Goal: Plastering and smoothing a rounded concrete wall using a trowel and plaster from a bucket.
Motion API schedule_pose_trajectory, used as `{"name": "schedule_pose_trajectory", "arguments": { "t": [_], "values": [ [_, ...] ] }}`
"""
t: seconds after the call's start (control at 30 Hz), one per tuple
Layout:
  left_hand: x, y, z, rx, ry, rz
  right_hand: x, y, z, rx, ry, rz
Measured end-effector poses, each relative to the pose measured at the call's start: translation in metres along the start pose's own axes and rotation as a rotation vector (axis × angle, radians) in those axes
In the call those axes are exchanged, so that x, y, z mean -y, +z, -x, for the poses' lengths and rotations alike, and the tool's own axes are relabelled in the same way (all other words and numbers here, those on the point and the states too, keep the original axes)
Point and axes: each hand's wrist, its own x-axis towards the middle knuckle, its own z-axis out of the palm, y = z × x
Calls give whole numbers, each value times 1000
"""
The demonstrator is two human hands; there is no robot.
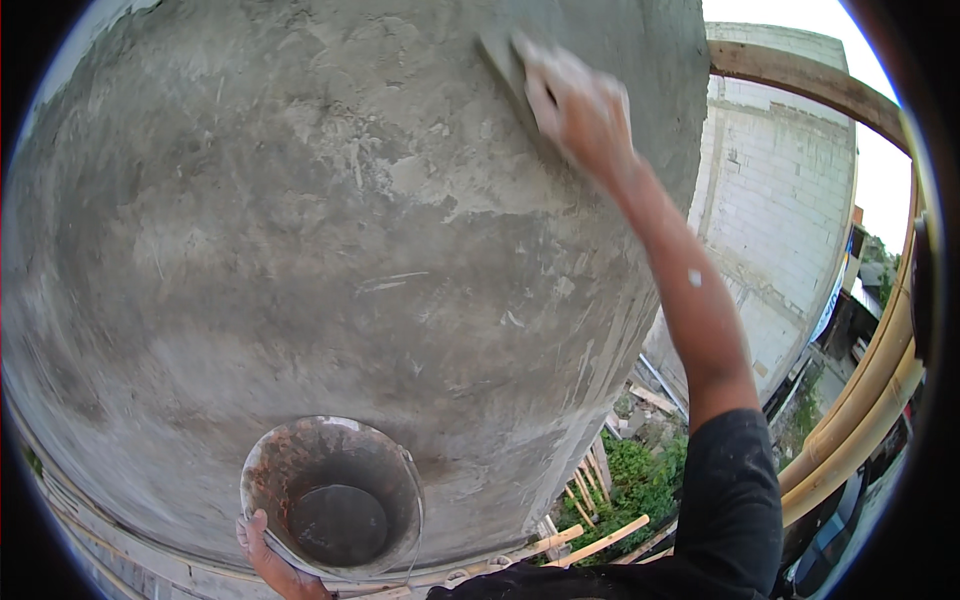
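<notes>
My right hand (578,105) is closed on a flat grey float (503,75), held against the upper part of a rough grey plastered wall (300,230). Pale cement coats the fingers, which are slightly blurred. Low in the view, my left hand (268,555) grips the left rim of a grimy bucket (270,475). A wet grey mix (338,522) sits in the bottom of the bucket, which has a wire handle hanging down its right side.
A wooden beam (790,75) crosses at upper right, before a pale block wall (760,200). Bamboo poles (840,430) stand along the right. Below the wall's edge are greenery (640,475), rubble and wooden poles (590,545); more rails (100,540) run at lower left.
</notes>
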Motion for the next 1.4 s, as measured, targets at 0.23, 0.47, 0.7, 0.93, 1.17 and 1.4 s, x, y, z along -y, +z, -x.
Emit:
{"name": "schedule_pose_trajectory", "arguments": {
  "t": [0.23,0.47,0.7,0.93,1.17,1.4],
  "values": [
    [-4,7,7,-45,-84,206,-34,23,-109,-219,-28,-168],
    [10,-9,-5,-99,-176,396,21,-26,58,123,-2,-145],
    [3,-3,-12,-35,-149,267,-18,3,-25,-19,-114,-33],
    [7,-4,-10,-7,-131,260,-34,32,-146,-123,-77,-88],
    [15,-8,-18,-81,-180,257,5,-12,26,89,-41,-166],
    [17,-15,-23,22,-178,282,-3,-45,83,230,-118,-88]
  ]
}}
